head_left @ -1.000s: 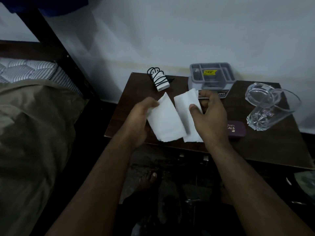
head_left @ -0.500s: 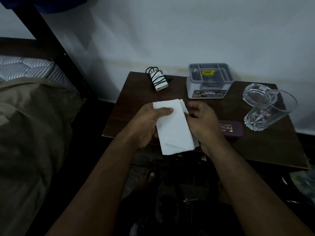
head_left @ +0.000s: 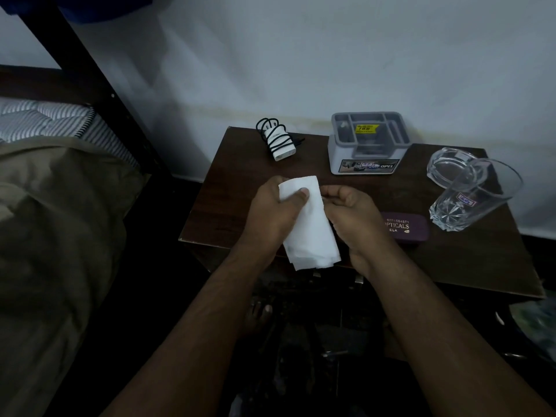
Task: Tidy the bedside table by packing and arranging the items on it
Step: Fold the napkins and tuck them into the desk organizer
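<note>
A big bed (head_left: pixel 54 224) with a brown blanket fills the left side, and a striped mattress (head_left: pixel 45 118) shows at its top end. A dark bed post (head_left: pixel 90 85) slants up beside it. A pale wall (head_left: pixel 331 55) stands behind everything.

The dark wooden bedside table (head_left: pixel 469 266) stands against the wall, right of the bed. The person's two bare arms reach to it from the bottom of the view.

At the back of the table sits a grey plastic organizer box (head_left: pixel 368 145) with small compartments, a yellow sticker inside and a label on its front. To its right lies a clear glass ashtray (head_left: pixel 448 167). A clear drinking glass (head_left: pixel 475 197) stands just in front of the ashtray and partly covers it. Which of them touch cannot be told.

Over the front edge of the table the person holds folded white tissue paper (head_left: pixel 310 227). Its lower end hangs past the table edge. The left hand (head_left: pixel 270 212) grips the tissue at its top left, with the thumb pressed across the front and the fingers curled behind. The right hand (head_left: pixel 352 215) is at the tissue's right edge with its fingers curled in. It touches the paper, but whether it pinches it cannot be told.

A purple glasses case (head_left: pixel 406 228) with gold letters lies just right of the right hand. A white charger (head_left: pixel 278 142) wrapped in its black cable lies at the back left of the table, well apart from the hands.
</note>
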A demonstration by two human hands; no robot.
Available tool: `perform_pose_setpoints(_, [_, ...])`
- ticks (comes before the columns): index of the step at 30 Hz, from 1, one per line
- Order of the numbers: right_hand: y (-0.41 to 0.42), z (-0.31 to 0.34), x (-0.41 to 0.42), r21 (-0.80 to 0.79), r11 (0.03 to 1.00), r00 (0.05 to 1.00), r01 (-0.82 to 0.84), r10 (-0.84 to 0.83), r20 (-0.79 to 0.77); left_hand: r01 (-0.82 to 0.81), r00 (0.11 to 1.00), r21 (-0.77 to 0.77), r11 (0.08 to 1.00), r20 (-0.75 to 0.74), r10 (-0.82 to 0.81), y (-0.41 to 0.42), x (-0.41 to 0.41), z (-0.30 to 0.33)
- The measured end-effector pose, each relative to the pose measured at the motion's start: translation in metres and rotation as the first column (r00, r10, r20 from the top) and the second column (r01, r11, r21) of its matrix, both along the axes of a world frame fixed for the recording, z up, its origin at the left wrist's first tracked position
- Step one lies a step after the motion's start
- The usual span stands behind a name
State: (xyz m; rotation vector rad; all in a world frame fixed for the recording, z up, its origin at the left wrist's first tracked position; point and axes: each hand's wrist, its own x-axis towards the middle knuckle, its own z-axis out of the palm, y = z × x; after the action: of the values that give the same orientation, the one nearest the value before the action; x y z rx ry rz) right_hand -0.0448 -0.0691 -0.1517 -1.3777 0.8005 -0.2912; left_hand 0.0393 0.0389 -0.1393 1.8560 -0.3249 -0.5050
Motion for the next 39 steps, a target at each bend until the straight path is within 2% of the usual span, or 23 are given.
perform_pose_setpoints(3, [0.001, -0.001, 0.000, -0.007, 1.000, 1.000, -0.001, 0.001, 0.010, 0.016, 0.996, 0.077, 0.997, 0.089, -0.023, -0.001, -0.001, -0.003])
perform_pose_setpoints(6, [0.001, -0.004, 0.002, -0.032, 0.999, 1.000, 0.023, -0.022, 0.020, -0.049, 0.944, 0.256, 0.965, 0.326, -0.039, 0.002, -0.007, -0.004])
perform_pose_setpoints(8, [0.001, -0.005, 0.003, -0.013, 0.999, 0.999, 0.030, -0.029, 0.027, -0.119, 0.910, 0.347, 0.930, 0.413, -0.037, 0.002, -0.012, -0.003])
perform_pose_setpoints(10, [0.001, -0.006, 0.004, -0.016, 0.999, 0.999, 0.034, -0.034, 0.028, -0.139, 0.923, 0.331, 0.933, 0.384, 0.001, 0.000, -0.014, -0.002])
perform_pose_setpoints(15, [-0.001, -0.006, 0.003, -0.011, 0.998, 0.997, 0.068, -0.067, 0.045, -0.144, 0.979, 0.138, 0.980, 0.163, 0.121, -0.003, -0.012, 0.000])
perform_pose_setpoints(20, [-0.002, -0.007, 0.003, -0.016, 0.997, 0.995, 0.079, -0.077, 0.059, -0.160, 0.985, 0.124, 0.979, 0.088, 0.150, -0.003, -0.008, -0.004])
perform_pose_setpoints(33, [0.001, -0.001, 0.002, 0.021, 0.998, 0.994, 0.058, -0.060, 0.091, -0.169, 0.979, 0.104, 0.980, 0.130, 0.155, -0.008, -0.009, -0.007])
perform_pose_setpoints(36, [0.004, 0.008, -0.002, -0.011, 0.999, 0.986, 0.046, -0.044, 0.160, -0.130, 0.986, 0.063, 0.990, 0.113, 0.122, -0.012, -0.009, -0.006])
perform_pose_setpoints(39, [0.003, 0.011, -0.004, -0.125, 0.990, 0.977, 0.062, -0.034, 0.212, -0.117, 0.989, 0.003, 0.993, 0.091, 0.117, -0.023, -0.007, -0.002])
